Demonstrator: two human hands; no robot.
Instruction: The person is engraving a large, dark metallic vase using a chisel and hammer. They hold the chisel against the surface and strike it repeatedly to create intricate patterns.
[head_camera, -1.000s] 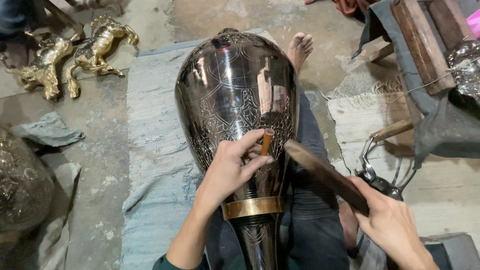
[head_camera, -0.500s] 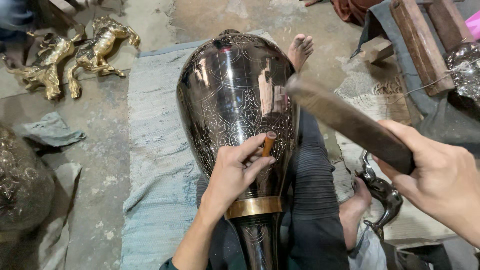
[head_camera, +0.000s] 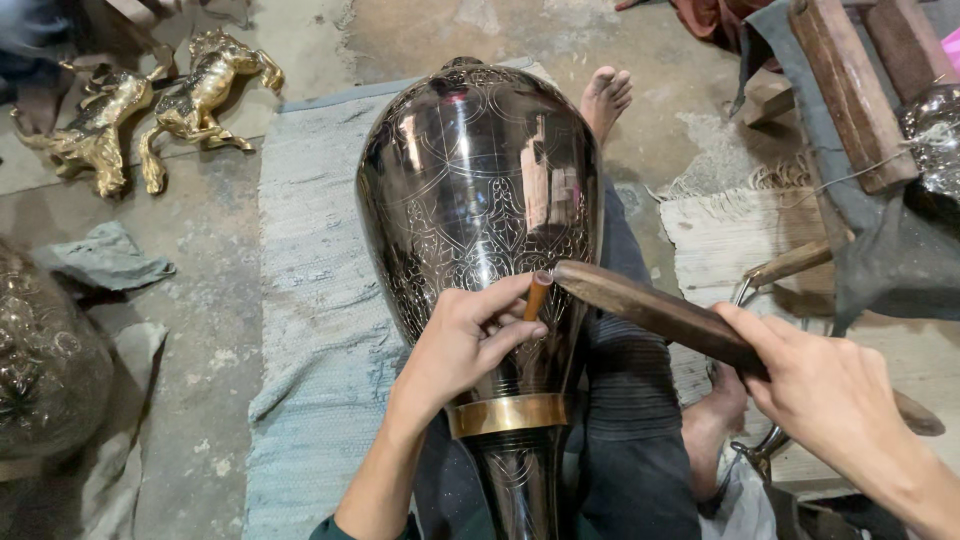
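A: What are the two hands doing, nearest to the camera?

B: The right hand (head_camera: 835, 395) is closed around a long flat dark wooden mallet (head_camera: 660, 312). The far end of the mallet touches the top of a small copper-coloured chisel (head_camera: 537, 296). The left hand (head_camera: 465, 340) pinches this chisel between its fingers, and its tip stands against the metal.

A: Which metal?

B: A big dark polished metal vase with fine engraved patterns (head_camera: 475, 190). It lies across the person's lap, the narrow neck toward the camera, with a brass-coloured band (head_camera: 510, 413) around the neck. The left hand rests on its lower body.

A: And under it?

B: The legs in dark trousers, and a pale blue woven rug (head_camera: 310, 300) on the concrete floor. One bare foot (head_camera: 605, 98) shows beyond the vase, the other is beside the right hand.

A: What is farther away?

B: On the left, a crumpled grey cloth (head_camera: 100, 260) and part of another ornamented metal vessel (head_camera: 45, 360). At the far left, two golden brass horse figures (head_camera: 150, 110) stand on the floor. At the far right, wooden blocks (head_camera: 850, 90) lie on a dark cloth.
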